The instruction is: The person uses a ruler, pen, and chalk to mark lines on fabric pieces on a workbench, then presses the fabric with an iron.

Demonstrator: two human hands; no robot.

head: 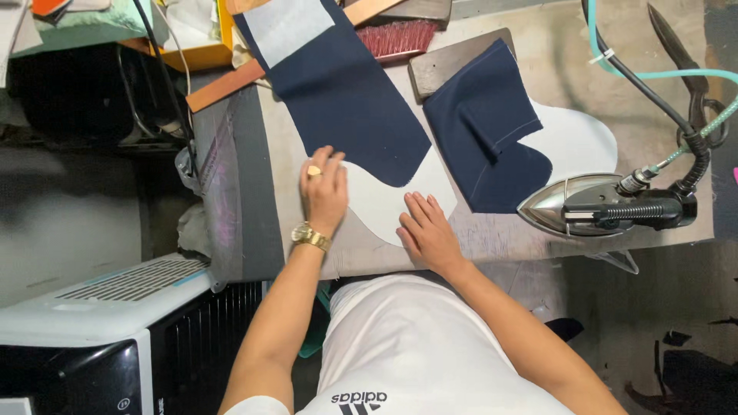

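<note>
Hands, left (325, 188) and right (425, 230), press flat on white lining (377, 201).

A padded ironing table (492, 238) with a worn beige cover carries the work. A steam iron (607, 206) lies on its side at the table's right edge. Left of the iron lies a folded navy fabric piece (484, 131) over a white lining (576, 138). Farther left of the iron lies a long navy fabric panel (346, 100), with a red-bristled brush (400, 37) beyond it and dark shears (684, 54) behind the iron.
</note>
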